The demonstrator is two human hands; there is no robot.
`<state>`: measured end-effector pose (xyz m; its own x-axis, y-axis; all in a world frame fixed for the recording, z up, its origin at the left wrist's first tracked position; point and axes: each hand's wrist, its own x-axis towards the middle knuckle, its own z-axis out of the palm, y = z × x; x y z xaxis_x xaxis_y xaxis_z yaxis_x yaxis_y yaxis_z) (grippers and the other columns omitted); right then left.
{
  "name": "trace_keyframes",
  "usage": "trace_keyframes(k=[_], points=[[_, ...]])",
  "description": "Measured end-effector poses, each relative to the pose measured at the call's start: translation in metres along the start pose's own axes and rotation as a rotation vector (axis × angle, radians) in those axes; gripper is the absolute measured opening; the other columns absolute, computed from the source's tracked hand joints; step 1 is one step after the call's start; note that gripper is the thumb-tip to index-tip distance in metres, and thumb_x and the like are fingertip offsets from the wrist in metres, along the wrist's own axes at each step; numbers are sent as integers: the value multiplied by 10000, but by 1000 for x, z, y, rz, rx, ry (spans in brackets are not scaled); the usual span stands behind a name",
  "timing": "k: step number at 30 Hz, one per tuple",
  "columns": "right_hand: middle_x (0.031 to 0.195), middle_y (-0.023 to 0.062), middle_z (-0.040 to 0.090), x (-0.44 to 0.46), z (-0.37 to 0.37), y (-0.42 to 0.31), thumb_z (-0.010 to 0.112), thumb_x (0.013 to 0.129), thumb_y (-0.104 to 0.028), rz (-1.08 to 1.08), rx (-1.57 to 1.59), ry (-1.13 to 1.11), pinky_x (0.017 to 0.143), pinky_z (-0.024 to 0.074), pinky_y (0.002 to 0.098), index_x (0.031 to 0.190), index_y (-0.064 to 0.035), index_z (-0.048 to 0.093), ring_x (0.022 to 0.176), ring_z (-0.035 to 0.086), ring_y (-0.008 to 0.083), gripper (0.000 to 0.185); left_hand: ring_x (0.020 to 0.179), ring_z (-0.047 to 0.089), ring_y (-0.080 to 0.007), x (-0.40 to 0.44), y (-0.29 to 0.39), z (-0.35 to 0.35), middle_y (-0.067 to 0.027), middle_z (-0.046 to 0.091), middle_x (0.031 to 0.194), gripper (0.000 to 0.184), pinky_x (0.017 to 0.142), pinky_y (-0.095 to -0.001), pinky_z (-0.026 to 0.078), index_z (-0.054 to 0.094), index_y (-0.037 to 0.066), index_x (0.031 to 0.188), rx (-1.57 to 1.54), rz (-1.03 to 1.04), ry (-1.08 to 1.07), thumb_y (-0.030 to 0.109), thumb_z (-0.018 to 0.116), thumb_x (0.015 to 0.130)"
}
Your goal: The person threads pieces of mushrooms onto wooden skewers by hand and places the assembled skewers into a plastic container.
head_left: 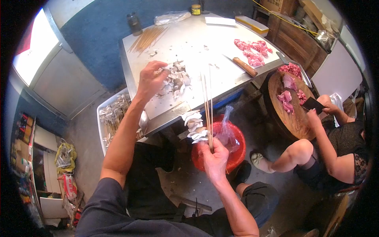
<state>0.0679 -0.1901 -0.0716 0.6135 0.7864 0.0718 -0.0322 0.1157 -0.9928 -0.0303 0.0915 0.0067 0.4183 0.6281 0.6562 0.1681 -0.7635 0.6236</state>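
Note:
My right hand (215, 160) is closed around several thin wooden skewers (207, 104), which point up toward the table. White oyster mushroom pieces (194, 126) are bunched beside the skewers, just above my fingers. My left hand (152, 79) is over the table's left side, fingers curled in a pinch with what looks like a mushroom piece at the tips. Right beside it lies a loose pile of torn oyster mushrooms (178, 81). Farther back on the tabletop is a spread of bare skewers (148, 38).
A white bin (101, 122) of mushroom skewers stands at left; a red basin (240, 152) with a plastic bag sits below. On the table (221, 43) are cut meat (252, 50) and a knife (244, 66). Another person cuts meat on a round board (276, 104) at right.

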Motion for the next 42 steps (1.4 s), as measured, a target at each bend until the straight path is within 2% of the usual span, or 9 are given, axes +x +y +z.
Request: trace_keyframes(k=[1, 2, 5, 10, 13, 16, 21, 30, 42], points=[[597, -43, 526, 0, 1, -1, 628, 924, -145, -6, 8, 5, 498, 347, 240, 852, -38, 644, 554, 428, 32, 130, 900, 642, -169, 0, -2, -6, -101, 665, 955, 161, 778, -298, 512, 640, 20, 1024, -45, -137, -37, 113, 641, 891], [595, -43, 524, 0, 1, -1, 628, 923, -144, -13, 16, 10, 498, 347, 241, 844, -38, 641, 555, 428, 32, 132, 900, 642, -169, -1, 0, -8, -101, 665, 955, 161, 778, -298, 512, 640, 20, 1024, -45, -138, -36, 113, 641, 891], [595, -45, 517, 0, 2, -1, 628, 922, -137, 9, 44, 4, 499, 345, 240, 846, -37, 642, 558, 424, 32, 126, 787, 642, -181, -8, 22, -14, -119, 657, 948, 197, 751, -345, 536, 582, 8, 1102, -663, -282, -145, 99, 583, 927], [608, -50, 521, 0, 4, -3, 629, 919, -128, 20, 43, -4, 505, 347, 232, 862, -35, 648, 565, 428, 29, 111, 802, 624, -192, -25, 36, -11, -100, 650, 934, 205, 748, -345, 524, 593, 6, 1110, -828, -430, -240, 61, 560, 916], [613, -52, 525, 2, 5, 2, 629, 919, -127, 0, 52, -7, 508, 350, 230, 872, -35, 652, 568, 431, 29, 106, 822, 582, -154, -30, 37, -6, -60, 594, 850, 220, 731, -280, 474, 629, 4, 1099, -989, -514, -341, 57, 575, 892], [612, -49, 526, 1, 5, -1, 627, 920, -126, -16, 51, -10, 509, 354, 233, 876, -35, 652, 568, 434, 32, 105, 840, 600, -168, -37, 48, 1, -76, 642, 937, 296, 786, -309, 483, 615, 10, 1155, -885, -589, -327, 47, 615, 861], [606, -42, 527, 1, 4, -3, 625, 920, -128, -7, 38, -11, 509, 359, 239, 862, -34, 644, 566, 436, 36, 112, 877, 665, -237, -49, 57, 12, -118, 658, 976, 211, 790, -388, 555, 609, 21, 1081, -941, -692, -330, 26, 620, 870], [595, -34, 530, 2, 4, -5, 633, 917, -144, -16, -5, 6, 507, 361, 249, 830, -38, 634, 562, 436, 42, 137, 881, 674, -275, -54, 62, 15, -168, 654, 944, 224, 843, -421, 552, 590, 12, 1105, -1114, -765, -333, 53, 608, 885], [591, -35, 528, 2, 5, -3, 631, 919, -150, -11, -4, -8, 505, 356, 250, 829, -37, 638, 560, 430, 40, 144, 870, 669, -249, -55, 61, 15, -139, 658, 920, 190, 850, -429, 557, 594, 9, 1074, -1065, -672, -347, 51, 601, 888]])
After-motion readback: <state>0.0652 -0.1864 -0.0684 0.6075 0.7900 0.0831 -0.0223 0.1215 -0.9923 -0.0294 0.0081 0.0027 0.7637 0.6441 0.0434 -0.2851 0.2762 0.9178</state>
